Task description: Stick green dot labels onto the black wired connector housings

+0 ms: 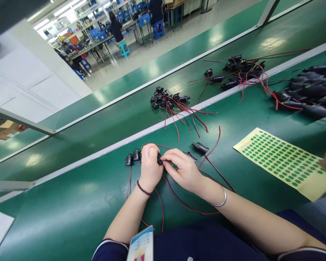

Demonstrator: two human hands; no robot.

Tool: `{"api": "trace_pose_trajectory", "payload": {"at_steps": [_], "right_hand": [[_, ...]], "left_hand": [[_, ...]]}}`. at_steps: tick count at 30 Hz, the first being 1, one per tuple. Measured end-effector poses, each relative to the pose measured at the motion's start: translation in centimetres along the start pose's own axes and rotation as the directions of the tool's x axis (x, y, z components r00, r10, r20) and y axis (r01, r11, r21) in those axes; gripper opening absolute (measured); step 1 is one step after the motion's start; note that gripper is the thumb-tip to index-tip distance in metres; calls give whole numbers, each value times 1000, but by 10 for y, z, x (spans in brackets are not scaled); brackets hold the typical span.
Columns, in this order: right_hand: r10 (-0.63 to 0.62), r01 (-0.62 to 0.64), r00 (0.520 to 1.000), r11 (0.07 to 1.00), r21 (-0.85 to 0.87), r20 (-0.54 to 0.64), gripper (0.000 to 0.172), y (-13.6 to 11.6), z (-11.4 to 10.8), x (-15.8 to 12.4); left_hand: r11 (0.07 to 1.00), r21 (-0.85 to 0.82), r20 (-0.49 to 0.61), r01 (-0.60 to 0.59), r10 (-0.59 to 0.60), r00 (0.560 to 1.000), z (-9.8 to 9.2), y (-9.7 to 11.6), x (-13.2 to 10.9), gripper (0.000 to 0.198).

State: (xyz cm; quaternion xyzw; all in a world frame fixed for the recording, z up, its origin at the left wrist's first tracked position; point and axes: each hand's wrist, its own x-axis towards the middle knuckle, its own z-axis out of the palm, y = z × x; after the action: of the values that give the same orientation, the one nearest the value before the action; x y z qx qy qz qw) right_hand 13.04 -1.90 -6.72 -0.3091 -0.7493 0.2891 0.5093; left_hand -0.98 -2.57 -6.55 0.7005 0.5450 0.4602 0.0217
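Gripping a black part in the left hand, pinching at its end with the right hand, left of the green-dotted sheet, ideally bracing firmly while pressing lightly, squarely

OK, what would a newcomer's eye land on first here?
Probably the pale yellow sheet with rows of green dots, bright against the dark green bench at right. Next, perhaps the left hand and right hand together over a small black part near the middle, with a cluster of red-wired black parts farther back.
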Motion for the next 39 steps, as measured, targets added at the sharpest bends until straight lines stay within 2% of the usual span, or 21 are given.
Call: {"api": "trace_pose_trajectory", "payload": {"at_steps": [2, 5, 7, 9, 13, 20, 25, 31, 39], "right_hand": [[22, -25, 999, 997, 66, 43, 20, 1, -1, 1], [131, -156, 986, 944, 290, 105, 26, 1, -4, 3], [221, -238, 971, 890, 389, 87, 28, 2, -5, 4], [274, -266, 961, 873, 409, 41, 23, 2, -6, 5], [249, -236, 969, 907, 350, 8, 15, 1, -7, 6], [57, -51, 998, 987, 151, -32, 12, -2, -7, 6], [-5, 6, 1000, 997, 73, -18, 11, 0, -2, 5], [-63, 67, 997, 990, -126, 33, 9, 10, 5, 4], [-179, 181, 983, 956, -231, 31, 14, 19, 6, 6]], "left_hand": [[999, -50, 27, 19, -18, 999, 0, 0, 1, 30], [976, -201, 73, 88, -74, 995, 0, 3, 5, 27], [950, -288, 91, 121, -98, 991, 0, 4, 7, 26], [924, -360, 95, 128, -100, 990, -1, 5, 8, 24], [893, -427, 107, 144, -108, 988, 0, 6, 8, 22], [873, -435, 153, 221, -171, 973, -1, 9, 7, 26], [906, -326, 205, 270, -211, 956, -9, 0, 4, 31], [926, -197, 305, 321, -253, 918, -12, -16, 3, 31], [928, -24, 395, 373, -334, 856, -18, -21, 7, 31]]}}
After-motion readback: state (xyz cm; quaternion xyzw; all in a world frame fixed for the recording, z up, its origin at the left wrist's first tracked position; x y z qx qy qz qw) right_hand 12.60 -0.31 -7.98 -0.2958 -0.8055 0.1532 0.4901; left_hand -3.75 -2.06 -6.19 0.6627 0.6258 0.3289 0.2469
